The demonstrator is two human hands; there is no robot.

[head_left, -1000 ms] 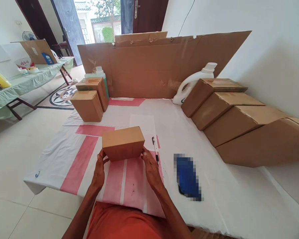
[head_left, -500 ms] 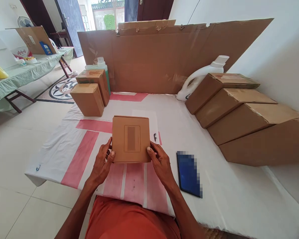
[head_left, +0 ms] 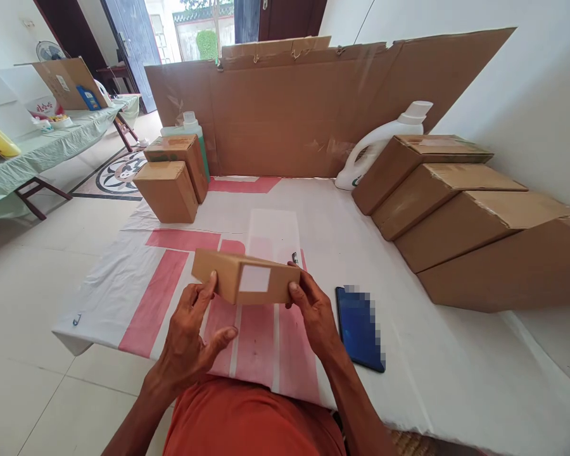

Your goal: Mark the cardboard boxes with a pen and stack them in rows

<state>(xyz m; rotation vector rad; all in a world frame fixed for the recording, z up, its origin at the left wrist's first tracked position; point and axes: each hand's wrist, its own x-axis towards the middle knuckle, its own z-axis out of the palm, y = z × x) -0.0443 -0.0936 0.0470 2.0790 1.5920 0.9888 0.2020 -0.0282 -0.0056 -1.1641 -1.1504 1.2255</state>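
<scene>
A small brown cardboard box [head_left: 221, 277] is held tilted above the table, two of its narrow sides facing me. One side carries a blank white label [head_left: 254, 278]. My right hand [head_left: 316, 307] pinches the box's right end, thumb in front and fingers behind. On the left, my left hand [head_left: 190, 323] touches the box with a fingertip; its thumb is stretched away and the fingers are apart. Just behind the box, near my right fingers, lies a dark pen [head_left: 294, 258], partly covered. A clear flat sheet [head_left: 273, 228] lies on the cloth beyond the box.
A dark blue tablet [head_left: 360, 329] lies right of my right hand. Several cardboard boxes [head_left: 460, 228] lean in a row at right, by a white jug [head_left: 375, 145]. Two boxes [head_left: 166, 190] and a green bottle [head_left: 202, 142] stand at left. A cardboard panel [head_left: 275, 114] closes the back.
The box has turned from its broad printed face to its narrow sides, showing the white label. My left hand has loosened, its thumb coming off the box; my right hand keeps hold.
</scene>
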